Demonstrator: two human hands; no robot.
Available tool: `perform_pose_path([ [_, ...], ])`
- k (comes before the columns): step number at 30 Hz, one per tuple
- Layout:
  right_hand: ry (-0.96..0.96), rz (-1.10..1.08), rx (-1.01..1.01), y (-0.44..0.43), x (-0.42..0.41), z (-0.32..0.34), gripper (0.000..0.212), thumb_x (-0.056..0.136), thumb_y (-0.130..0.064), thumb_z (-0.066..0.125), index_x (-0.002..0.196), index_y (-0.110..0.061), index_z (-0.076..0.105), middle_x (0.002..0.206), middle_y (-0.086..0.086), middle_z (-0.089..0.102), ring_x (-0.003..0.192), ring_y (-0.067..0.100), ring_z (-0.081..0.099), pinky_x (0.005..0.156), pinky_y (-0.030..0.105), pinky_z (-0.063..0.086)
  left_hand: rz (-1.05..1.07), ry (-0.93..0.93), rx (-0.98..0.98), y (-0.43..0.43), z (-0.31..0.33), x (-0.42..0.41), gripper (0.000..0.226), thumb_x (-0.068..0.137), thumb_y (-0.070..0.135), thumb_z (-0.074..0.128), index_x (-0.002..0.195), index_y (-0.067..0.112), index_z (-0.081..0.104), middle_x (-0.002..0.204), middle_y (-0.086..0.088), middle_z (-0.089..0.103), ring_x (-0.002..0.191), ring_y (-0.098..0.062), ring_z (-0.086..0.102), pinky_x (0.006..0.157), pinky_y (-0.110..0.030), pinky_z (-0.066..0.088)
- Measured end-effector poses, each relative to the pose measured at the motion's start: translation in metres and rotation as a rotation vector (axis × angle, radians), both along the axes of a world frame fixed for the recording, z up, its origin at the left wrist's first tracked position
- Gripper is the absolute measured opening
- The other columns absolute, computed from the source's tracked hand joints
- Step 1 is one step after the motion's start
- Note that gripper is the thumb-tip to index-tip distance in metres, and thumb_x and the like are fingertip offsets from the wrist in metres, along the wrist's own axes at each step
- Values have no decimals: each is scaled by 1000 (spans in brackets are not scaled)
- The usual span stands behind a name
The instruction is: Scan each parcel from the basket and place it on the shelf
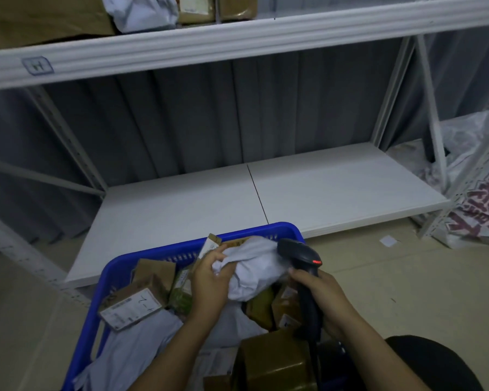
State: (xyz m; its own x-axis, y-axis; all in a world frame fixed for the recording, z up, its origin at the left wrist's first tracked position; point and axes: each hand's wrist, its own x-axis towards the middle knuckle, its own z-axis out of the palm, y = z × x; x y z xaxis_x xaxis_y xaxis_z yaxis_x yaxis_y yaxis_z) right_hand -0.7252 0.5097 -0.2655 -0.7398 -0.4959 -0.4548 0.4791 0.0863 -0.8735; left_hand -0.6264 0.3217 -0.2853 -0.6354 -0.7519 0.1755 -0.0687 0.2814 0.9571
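So, white soft parcel (254, 269): crumpled, held just above the far right part of the basket, between the two hands.
Left hand (209, 280): grip pinching the parcel's left end, fingers curled into the bunched plastic.
Right hand (319, 294): grip wrapped round the handle of the black scanner (302, 261).
Scanner: head leaning toward the parcel's right end, touching it or just beside it; a red light glows on its side.
Blue basket (119, 266): on the floor in front of the lower shelf, filled with cardboard boxes and soft bags.
Labelled box (133, 307): at the basket's left, tilted, white label with handwritten marks facing up.
Grey bag (130, 351): near left of the basket, beside the left forearm.
Brown taped box (274, 359): at the near edge, below the right wrist.
Lower shelf (209, 198): white boards, just behind the basket.
Upper shelf (237, 38): white beam, carrying brown boxes and a pale bag parcel (141, 11).
Printed sack (480, 204): right of the shelf frame, low down.
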Motion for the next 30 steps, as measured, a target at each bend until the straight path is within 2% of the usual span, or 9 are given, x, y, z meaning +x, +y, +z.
perform_pose_path([
  [3,-213,-37,-179,-11,6,3,37,78,-22,74,110,-6,65,100,17,72,95,34,68,82,43,56,-13,71,141,-2,13,9,15,85,15,70,76,24,63,110,5,70,107,-15,63,90,-34,51],
  [6,-374,-49,-387,-18,12,7,42,73,-23,76,108,-4,62,109,19,69,101,33,69,75,40,58,-183,37,77,2,23,22,10,87,11,69,89,18,62,117,21,62,113,-3,58,87,-13,46],
  [10,-304,-24,-439,-21,21,11,33,74,-23,74,101,-7,63,100,16,70,89,29,71,68,36,57,-324,-210,-72,8,28,35,56,80,36,76,128,42,46,118,30,48,106,10,52,78,-5,44],
  [14,-200,79,-464,-23,34,15,24,77,-21,70,93,-5,64,99,15,72,92,28,72,70,36,59,-298,-319,-57,11,29,38,77,68,62,69,135,34,44,126,14,54,118,-9,52,88,-16,45],
  [16,-172,154,-466,-24,35,14,41,67,-27,84,92,-3,63,111,18,70,106,30,68,84,42,58,-262,-368,-33,11,29,37,88,65,64,68,140,25,41,134,9,50,124,-12,47,100,-28,43],
  [18,-176,226,-464,-24,36,12,52,62,-30,88,96,-2,61,123,20,66,119,31,61,100,49,49,-169,-387,-52,11,27,37,76,74,49,75,137,20,43,126,11,49,117,-10,47,96,-26,41],
  [22,-191,225,-464,-27,37,11,14,87,-13,62,96,-1,62,126,20,65,120,34,61,102,49,48,-11,-308,290,-5,16,41,38,83,19,70,119,17,57,117,-4,64,101,-20,61,86,-37,53],
  [25,-81,176,-338,-27,33,12,28,84,-19,62,106,-2,63,111,19,71,98,32,70,84,43,57,29,-183,590,-22,8,52,30,84,19,70,113,18,60,116,-12,67,102,-30,65,89,-51,54],
  [30,60,237,-126,-20,30,14,28,81,-26,67,96,-3,64,79,13,68,58,21,59,57,32,51,88,-42,680,-43,3,71,25,89,15,65,114,20,62,107,-6,72,100,-26,68,80,-41,56],
])
